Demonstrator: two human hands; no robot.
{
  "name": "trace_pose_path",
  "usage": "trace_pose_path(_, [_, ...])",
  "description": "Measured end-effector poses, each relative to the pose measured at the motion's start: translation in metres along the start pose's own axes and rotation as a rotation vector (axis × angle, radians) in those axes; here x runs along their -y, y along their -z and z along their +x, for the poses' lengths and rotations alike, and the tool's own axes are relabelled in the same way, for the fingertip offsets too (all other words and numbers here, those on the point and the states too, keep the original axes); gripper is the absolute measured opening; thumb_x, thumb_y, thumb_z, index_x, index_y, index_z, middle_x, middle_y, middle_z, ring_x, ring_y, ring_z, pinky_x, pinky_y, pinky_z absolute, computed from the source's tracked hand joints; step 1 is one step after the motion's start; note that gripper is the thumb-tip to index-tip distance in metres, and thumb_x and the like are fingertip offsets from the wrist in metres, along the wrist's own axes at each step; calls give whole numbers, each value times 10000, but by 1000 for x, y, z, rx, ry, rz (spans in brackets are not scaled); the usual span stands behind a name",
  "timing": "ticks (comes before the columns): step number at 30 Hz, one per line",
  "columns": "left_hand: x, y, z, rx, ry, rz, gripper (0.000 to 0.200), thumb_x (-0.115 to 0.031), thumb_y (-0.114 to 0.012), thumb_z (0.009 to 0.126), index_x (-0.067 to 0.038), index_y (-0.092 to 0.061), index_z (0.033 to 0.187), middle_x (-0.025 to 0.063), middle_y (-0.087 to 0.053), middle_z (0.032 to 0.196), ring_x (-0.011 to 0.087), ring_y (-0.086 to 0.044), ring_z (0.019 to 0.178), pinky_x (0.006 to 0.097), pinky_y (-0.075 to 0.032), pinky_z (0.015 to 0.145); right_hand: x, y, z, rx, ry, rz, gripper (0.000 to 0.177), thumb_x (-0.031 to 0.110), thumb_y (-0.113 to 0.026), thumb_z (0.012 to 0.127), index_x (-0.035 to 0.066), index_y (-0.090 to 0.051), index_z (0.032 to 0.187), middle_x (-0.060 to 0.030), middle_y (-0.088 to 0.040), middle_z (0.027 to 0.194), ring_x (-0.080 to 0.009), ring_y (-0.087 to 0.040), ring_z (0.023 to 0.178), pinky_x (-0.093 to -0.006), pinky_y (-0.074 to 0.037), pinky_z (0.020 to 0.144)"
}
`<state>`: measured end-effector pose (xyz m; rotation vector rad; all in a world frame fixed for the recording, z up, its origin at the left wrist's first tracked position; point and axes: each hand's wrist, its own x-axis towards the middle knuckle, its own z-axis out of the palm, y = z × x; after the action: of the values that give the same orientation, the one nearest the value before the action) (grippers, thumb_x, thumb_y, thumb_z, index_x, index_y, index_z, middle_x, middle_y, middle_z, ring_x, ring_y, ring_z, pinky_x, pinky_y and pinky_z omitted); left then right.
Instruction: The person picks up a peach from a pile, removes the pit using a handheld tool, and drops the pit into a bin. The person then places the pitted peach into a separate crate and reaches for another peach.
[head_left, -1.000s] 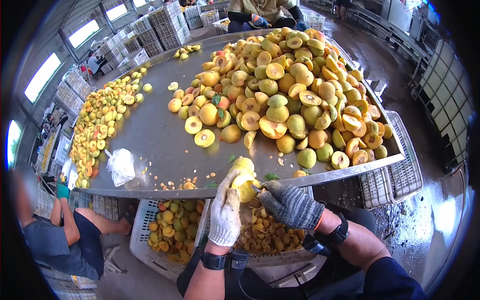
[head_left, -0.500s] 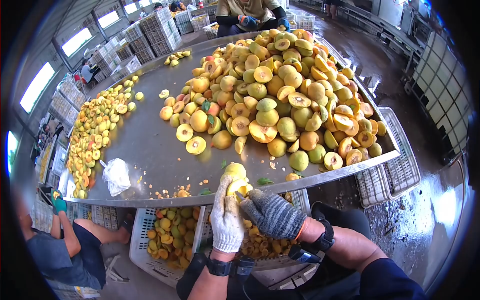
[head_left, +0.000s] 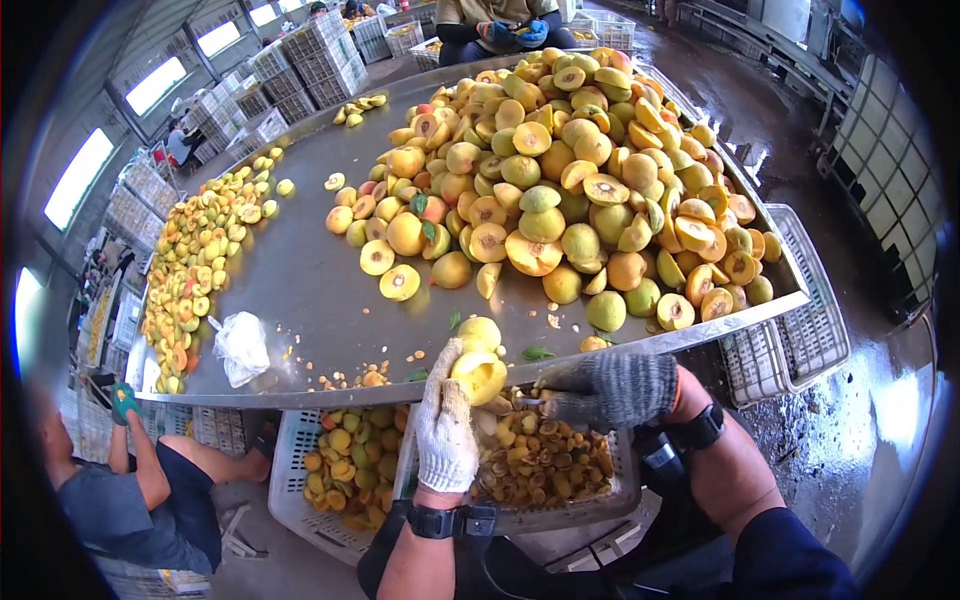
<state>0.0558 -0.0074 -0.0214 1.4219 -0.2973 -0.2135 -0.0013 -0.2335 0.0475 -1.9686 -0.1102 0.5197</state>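
Note:
My left hand, in a white knitted glove, is closed around a yellow peach half whose cut face is turned up with a hollow in the middle. Another peach piece is held just above it in the same hand. To the right, my right hand, in a grey striped glove, grips a small metal tool; only its tip shows, apart from the peach. Below both hands sits a crate of pits and scraps.
A heap of halved peaches covers the right of the metal table; more peach halves line its left. A plastic bag lies near the front edge. A crate of peach halves stands below. Co-workers sit opposite and at left.
My right hand has moved right, away from the peach, with the tool. The peach half in my left hand now shows its hollow. The crate of scraps below is more exposed.

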Motion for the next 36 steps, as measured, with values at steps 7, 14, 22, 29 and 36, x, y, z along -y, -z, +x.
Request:
trace_pose_path(7, [-32, 22, -6, 182, -272, 575, 416, -84, -672, 911, -41, -583, 1314, 142, -700, 1122, 286, -716, 889, 362, -573, 772, -36, -8, 10, 205, 168, -445, 305, 337, -716, 871, 70, -654, 1004, -159, -686, 882, -349, -663, 838, -437, -522, 782])
trace_pose_path(14, [-59, 96, -22, 214, -199, 850, 326, -65, -670, 793, -72, -699, 1118, 148, -720, 966, 343, -707, 888, 385, -575, 800, -33, -26, 21, -6, 249, -426, 229, 257, -697, 854, 84, -620, 983, -171, -665, 836, -391, -667, 808, -472, -522, 720])
trace_pose_path(22, [-51, 179, -38, -372, -81, 1414, 477, -236, -714, 839, -58, -625, 1272, 201, -619, 1232, 395, -622, 1077, 455, -507, 929, 14, 2, 93, -629, 274, -719, 176, 140, -652, 846, 61, -588, 990, -196, -652, 855, -393, -663, 794, -457, -531, 688])
trace_pose_path(29, [-47, 142, -11, -202, -104, 1173, 352, -223, -674, 875, -60, -655, 1186, 173, -678, 1123, 377, -664, 1000, 443, -544, 846, 4, 17, 209, -124, 114, -1323, 206, 117, -619, 874, 108, -692, 1067, -130, -712, 923, -333, -720, 848, -447, -572, 669])
trace_pose_path(36, [-53, 127, -4, -176, -282, 760, 274, -64, -692, 894, 24, -680, 1153, 166, -725, 1069, 269, -723, 942, 336, -564, 816, 18, 21, 175, -321, 201, -563, 265, 284, -717, 867, 91, -700, 1048, -96, -710, 797, -266, -687, 657, -389, -552, 595])
